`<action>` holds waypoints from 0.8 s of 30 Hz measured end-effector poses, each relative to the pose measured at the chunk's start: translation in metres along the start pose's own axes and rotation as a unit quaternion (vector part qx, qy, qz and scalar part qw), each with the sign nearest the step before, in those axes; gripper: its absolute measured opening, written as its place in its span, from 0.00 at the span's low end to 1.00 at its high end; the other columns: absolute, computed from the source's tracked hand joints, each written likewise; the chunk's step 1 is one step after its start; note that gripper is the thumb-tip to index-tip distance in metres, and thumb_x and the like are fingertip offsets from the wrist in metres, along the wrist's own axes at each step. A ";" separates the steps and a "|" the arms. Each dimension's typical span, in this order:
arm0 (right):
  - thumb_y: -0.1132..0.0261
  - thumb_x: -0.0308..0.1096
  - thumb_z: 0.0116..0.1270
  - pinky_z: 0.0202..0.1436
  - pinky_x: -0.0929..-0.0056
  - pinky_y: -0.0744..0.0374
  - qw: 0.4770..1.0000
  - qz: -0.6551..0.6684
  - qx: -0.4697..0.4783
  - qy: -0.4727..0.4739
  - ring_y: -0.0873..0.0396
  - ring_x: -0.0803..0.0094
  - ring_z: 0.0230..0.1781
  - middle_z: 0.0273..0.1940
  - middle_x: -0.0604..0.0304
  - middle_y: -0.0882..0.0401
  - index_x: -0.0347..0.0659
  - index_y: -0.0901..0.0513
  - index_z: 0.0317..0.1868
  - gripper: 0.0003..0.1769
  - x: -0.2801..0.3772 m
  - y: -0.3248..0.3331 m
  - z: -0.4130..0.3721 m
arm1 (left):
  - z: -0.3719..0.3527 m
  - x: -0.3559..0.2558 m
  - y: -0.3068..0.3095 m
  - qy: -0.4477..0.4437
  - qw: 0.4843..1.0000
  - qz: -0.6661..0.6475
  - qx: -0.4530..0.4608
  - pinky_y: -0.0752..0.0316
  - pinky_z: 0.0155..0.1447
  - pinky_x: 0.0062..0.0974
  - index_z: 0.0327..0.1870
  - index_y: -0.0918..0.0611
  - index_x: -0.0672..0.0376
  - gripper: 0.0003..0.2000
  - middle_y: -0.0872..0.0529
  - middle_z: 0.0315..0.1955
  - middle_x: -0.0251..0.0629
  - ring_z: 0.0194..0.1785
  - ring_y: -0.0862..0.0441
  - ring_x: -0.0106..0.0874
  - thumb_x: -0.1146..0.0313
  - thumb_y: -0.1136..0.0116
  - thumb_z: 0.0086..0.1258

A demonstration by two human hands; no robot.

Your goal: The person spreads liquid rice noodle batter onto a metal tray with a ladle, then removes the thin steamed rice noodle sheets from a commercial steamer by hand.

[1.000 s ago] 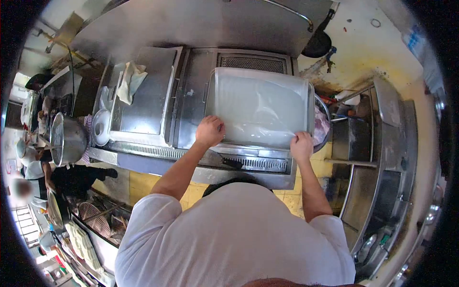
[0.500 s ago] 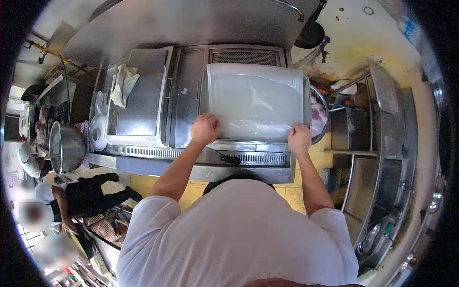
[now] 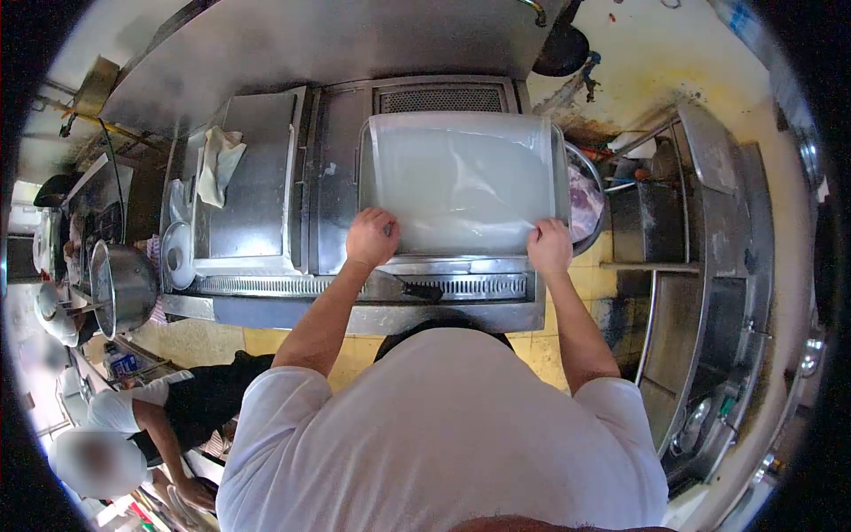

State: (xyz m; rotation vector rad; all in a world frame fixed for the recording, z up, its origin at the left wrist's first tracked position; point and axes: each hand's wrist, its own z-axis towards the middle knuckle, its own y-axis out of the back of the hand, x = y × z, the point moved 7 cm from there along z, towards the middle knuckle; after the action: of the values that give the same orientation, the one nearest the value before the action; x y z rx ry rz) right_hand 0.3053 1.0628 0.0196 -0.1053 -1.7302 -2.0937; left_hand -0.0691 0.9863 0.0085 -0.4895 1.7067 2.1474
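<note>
A translucent whitish sheet (image 3: pixel 461 177) lies over a shallow metal tray (image 3: pixel 562 177) on the steel worktop. My left hand (image 3: pixel 372 238) has its fingers closed at the sheet's near left corner. At the near right corner, my right hand (image 3: pixel 550 246) pinches the edge of the same sheet. A flat-bladed tool with a black handle (image 3: pixel 423 291) rests by the slotted drain, just below my left hand. To the right of the tray, partly hidden by it, is a metal bowl (image 3: pixel 587 244) with raw meat (image 3: pixel 582 202) in it.
A folded cloth (image 3: pixel 220 167) lies on a steel panel to the left, near a round lid (image 3: pixel 180 255). A large steel pot (image 3: pixel 124 288) stands further left. Metal shelving (image 3: pixel 656 293) is on the right. A co-worker (image 3: pixel 168 417) in a white top is at lower left.
The view has shifted slightly, while my hands keep their place at the sheet's near corners. At lower left, a co-worker has moved nearer; a second person is less visible.
</note>
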 end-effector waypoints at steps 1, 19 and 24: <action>0.39 0.33 0.61 0.54 0.52 0.21 1.000 0.000 0.000 0.000 0.19 0.49 0.46 0.41 0.48 0.15 0.37 0.13 0.36 0.11 0.000 0.000 0.000 | 0.000 -0.003 0.003 -0.004 1.000 -0.008 -0.016 0.21 0.53 0.43 0.31 0.14 0.57 0.04 0.13 0.35 0.41 0.45 0.17 0.46 0.68 0.36 0.62; 0.38 0.32 0.62 0.53 0.51 0.20 0.999 0.007 0.037 -0.032 0.18 0.47 0.46 0.41 0.47 0.15 0.37 0.14 0.36 0.10 -0.005 -0.003 0.000 | 0.002 -0.008 0.011 0.027 1.000 -0.012 -0.009 0.24 0.54 0.45 0.37 0.17 0.56 0.04 0.14 0.35 0.42 0.46 0.18 0.48 0.72 0.42 0.64; 0.37 0.33 0.60 0.47 0.48 0.19 0.999 -0.022 0.021 -0.021 0.16 0.45 0.39 0.34 0.47 0.14 0.40 0.14 0.31 0.07 -0.007 -0.009 -0.002 | -0.004 0.001 0.005 0.001 1.000 -0.006 -0.027 0.25 0.53 0.47 0.41 0.19 0.56 0.05 0.15 0.34 0.43 0.46 0.19 0.49 0.71 0.43 0.66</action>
State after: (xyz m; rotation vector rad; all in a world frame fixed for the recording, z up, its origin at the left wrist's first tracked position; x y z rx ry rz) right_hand 0.3091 1.0638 0.0082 -0.1015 -1.8150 -2.0989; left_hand -0.0724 0.9809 0.0116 -0.5155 1.6455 2.1907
